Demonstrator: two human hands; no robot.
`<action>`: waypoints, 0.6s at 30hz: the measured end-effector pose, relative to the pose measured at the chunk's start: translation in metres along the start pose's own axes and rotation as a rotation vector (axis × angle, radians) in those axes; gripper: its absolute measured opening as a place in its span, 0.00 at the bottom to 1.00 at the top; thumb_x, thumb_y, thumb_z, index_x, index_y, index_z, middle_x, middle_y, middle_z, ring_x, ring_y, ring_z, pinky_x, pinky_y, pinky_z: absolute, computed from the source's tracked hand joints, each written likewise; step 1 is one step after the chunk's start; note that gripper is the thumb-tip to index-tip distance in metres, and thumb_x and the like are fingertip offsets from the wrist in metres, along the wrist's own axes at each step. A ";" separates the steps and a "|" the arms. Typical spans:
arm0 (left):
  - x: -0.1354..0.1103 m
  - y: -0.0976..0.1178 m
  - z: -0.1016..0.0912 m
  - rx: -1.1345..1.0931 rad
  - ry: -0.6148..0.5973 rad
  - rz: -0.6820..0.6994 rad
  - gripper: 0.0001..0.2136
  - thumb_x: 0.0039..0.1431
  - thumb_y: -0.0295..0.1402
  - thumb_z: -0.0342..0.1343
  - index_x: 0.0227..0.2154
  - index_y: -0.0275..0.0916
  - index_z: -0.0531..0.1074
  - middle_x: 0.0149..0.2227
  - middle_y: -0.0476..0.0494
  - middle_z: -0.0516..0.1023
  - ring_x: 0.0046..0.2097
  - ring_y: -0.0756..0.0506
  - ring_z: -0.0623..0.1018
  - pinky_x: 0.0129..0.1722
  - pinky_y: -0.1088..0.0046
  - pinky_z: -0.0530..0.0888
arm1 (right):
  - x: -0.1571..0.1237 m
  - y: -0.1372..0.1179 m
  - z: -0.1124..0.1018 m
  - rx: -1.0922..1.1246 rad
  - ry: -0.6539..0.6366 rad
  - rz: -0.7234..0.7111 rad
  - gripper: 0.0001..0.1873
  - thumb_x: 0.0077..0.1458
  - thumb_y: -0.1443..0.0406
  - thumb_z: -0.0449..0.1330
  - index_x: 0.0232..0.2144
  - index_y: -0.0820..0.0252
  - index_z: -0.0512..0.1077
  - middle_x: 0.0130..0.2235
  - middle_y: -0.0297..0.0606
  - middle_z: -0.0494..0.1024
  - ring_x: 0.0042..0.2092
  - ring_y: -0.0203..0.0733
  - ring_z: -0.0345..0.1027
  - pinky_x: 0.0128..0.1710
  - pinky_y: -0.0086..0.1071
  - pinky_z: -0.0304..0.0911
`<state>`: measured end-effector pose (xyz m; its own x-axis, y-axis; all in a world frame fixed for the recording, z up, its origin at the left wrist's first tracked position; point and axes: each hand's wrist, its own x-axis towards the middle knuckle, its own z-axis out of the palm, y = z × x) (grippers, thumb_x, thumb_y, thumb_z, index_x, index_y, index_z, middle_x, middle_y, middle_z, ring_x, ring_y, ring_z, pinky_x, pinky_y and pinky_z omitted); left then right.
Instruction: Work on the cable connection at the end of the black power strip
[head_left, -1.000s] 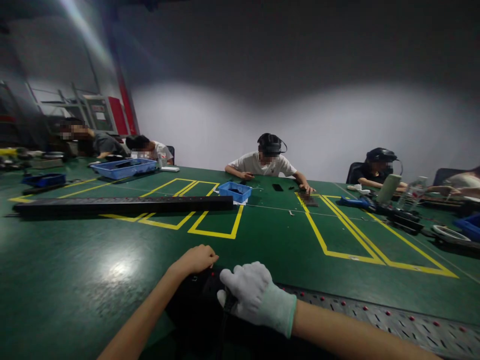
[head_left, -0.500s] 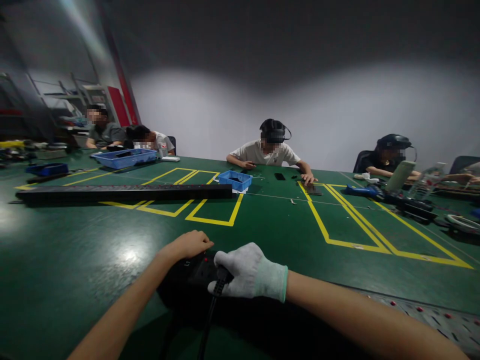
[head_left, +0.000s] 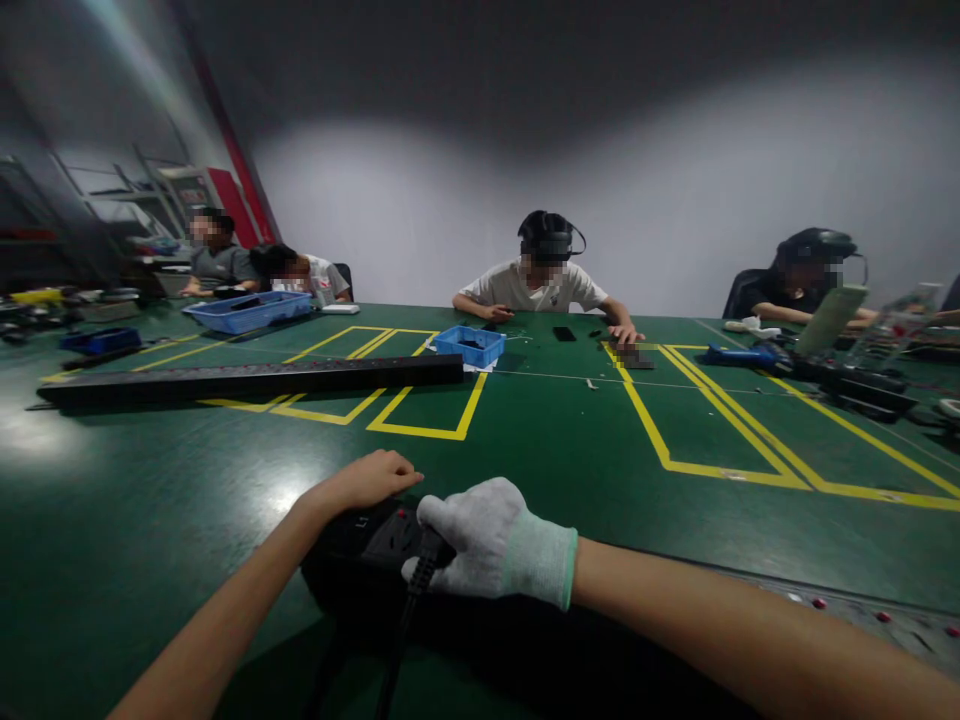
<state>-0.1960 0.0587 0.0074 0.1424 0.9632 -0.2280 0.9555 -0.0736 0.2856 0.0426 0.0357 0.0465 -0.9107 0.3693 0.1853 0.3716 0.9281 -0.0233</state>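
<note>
A long black power strip (head_left: 341, 570) lies across the table in front of me, with sockets and small red lights along its top. My left hand (head_left: 379, 477), bare, is closed over the far edge of the strip near its left end. My right hand (head_left: 484, 535) wears a pale knit glove with a green cuff. It grips a black power plug (head_left: 432, 556) down at the strip's end socket, and the cord (head_left: 397, 640) trails toward me. My gloved fingers hide the plug's face, so how deep it sits cannot be seen.
Another black power strip (head_left: 255, 385) lies further off at left. Beyond it stand a small blue bin (head_left: 471, 347) and a larger blue tray (head_left: 251, 312). Yellow tape marks the green table (head_left: 555, 440). Several people sit around the far side; tools lie at right.
The view has tilted and shifted slightly. My right hand and the plug appear a little further left, still at the same socket area. My left hand stays on the strip.
</note>
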 end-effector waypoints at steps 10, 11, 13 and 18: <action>-0.006 0.013 -0.011 0.152 0.173 -0.041 0.23 0.61 0.49 0.40 0.24 0.39 0.71 0.27 0.45 0.75 0.30 0.47 0.71 0.29 0.74 0.57 | 0.003 0.001 0.000 0.011 -0.024 -0.004 0.24 0.53 0.44 0.51 0.39 0.55 0.63 0.30 0.33 0.76 0.28 0.40 0.70 0.21 0.29 0.40; -0.006 0.014 -0.011 0.165 0.179 -0.040 0.23 0.61 0.49 0.39 0.25 0.40 0.72 0.28 0.45 0.75 0.30 0.47 0.72 0.30 0.74 0.57 | 0.003 0.000 -0.001 0.014 -0.031 -0.003 0.23 0.53 0.44 0.51 0.39 0.55 0.63 0.30 0.33 0.76 0.28 0.39 0.70 0.21 0.29 0.40; -0.007 0.015 -0.013 0.182 0.182 -0.035 0.22 0.62 0.48 0.40 0.25 0.40 0.73 0.28 0.45 0.76 0.31 0.46 0.73 0.30 0.74 0.57 | 0.003 0.000 -0.002 0.018 -0.044 0.005 0.23 0.53 0.44 0.51 0.39 0.55 0.63 0.30 0.33 0.76 0.28 0.39 0.70 0.22 0.29 0.40; -0.008 0.015 -0.012 0.187 0.195 -0.039 0.22 0.61 0.48 0.40 0.25 0.40 0.73 0.29 0.44 0.77 0.32 0.46 0.73 0.32 0.74 0.59 | 0.002 0.001 -0.003 0.028 -0.035 -0.011 0.23 0.54 0.45 0.50 0.39 0.56 0.62 0.30 0.34 0.76 0.28 0.39 0.69 0.22 0.29 0.42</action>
<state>-0.1862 0.0534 0.0248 0.0694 0.9965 -0.0465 0.9930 -0.0645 0.0991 0.0416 0.0372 0.0497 -0.9204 0.3605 0.1512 0.3573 0.9327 -0.0492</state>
